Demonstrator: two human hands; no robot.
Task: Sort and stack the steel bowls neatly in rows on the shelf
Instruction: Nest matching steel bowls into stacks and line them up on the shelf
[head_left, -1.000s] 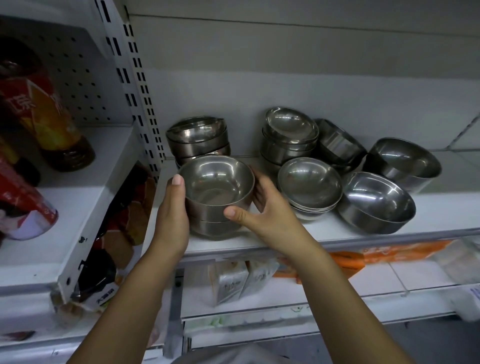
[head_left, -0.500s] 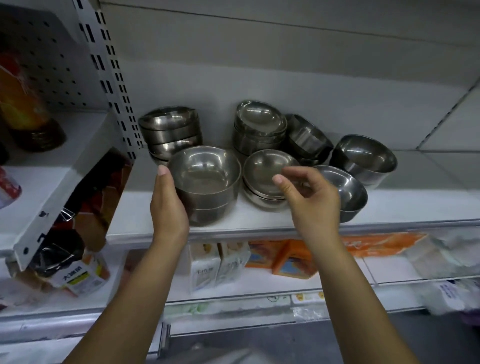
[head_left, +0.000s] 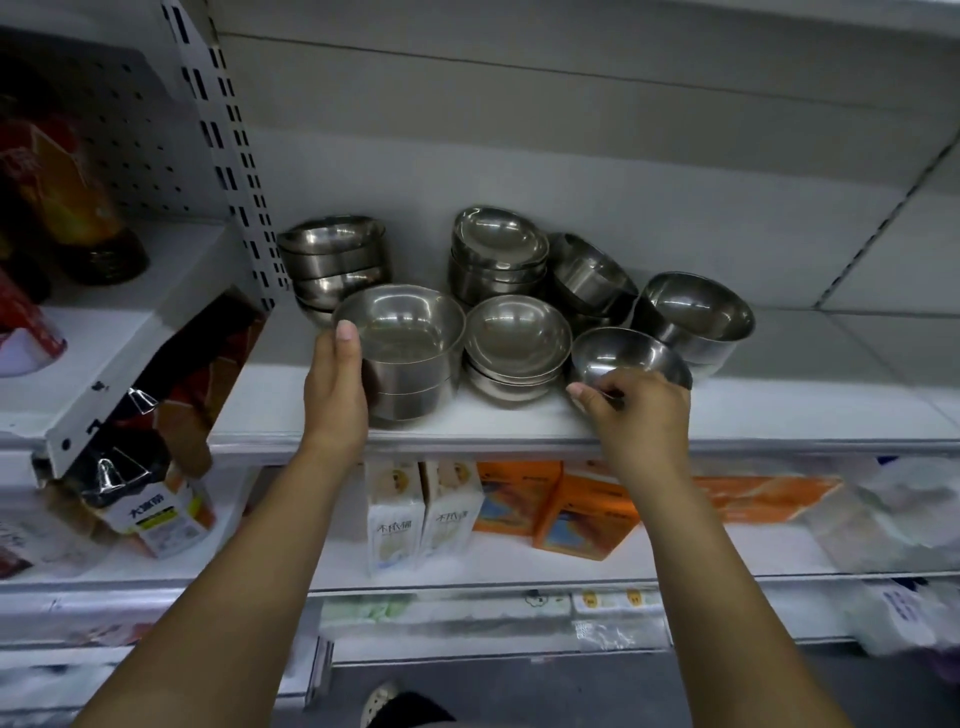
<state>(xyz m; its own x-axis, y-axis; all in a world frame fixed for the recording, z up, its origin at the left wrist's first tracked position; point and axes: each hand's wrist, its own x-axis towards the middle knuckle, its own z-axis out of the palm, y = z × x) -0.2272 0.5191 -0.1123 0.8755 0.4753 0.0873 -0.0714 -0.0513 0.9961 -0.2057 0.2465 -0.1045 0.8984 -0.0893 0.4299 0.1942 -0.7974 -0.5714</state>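
Where right hand (head_left: 644, 415) grips bowl (head_left: 626, 351), front is hidden.

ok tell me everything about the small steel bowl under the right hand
The small shiny steel bowl is round, deep and empty, with a reflective inside. It is at the front of the white shelf, tilted toward the camera, beside a low stack of shallow steel bowls. The right hand pinches its near rim.
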